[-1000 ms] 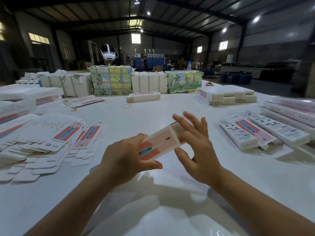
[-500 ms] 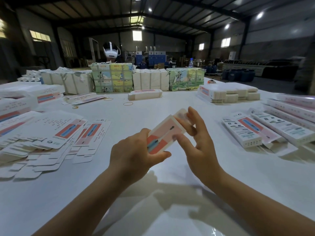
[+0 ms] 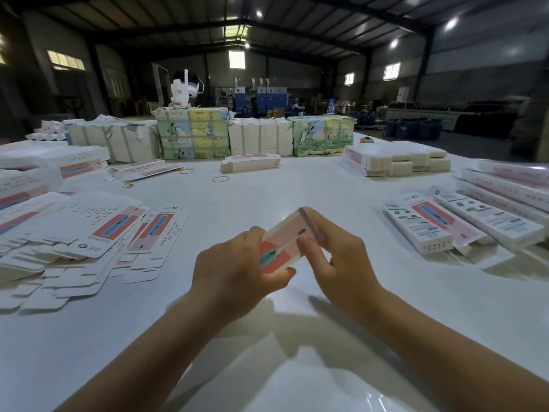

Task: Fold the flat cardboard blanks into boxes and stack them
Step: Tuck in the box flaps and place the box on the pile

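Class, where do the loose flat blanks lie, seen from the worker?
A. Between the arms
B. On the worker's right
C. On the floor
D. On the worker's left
D: the fanned flat blanks lie on the table, left of the left hand.

white table [image 3: 267, 191], rubber bands [image 3: 220, 179], wrapped bundles [image 3: 193, 135], water bottle [image 3: 331, 106], blue machines [image 3: 261, 96]

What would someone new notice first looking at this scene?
First, the two hands at centre: the left hand and right hand grip a pink and white box above the white table. Next, the spread of flat blanks to the left and the folded boxes lined up to the right.
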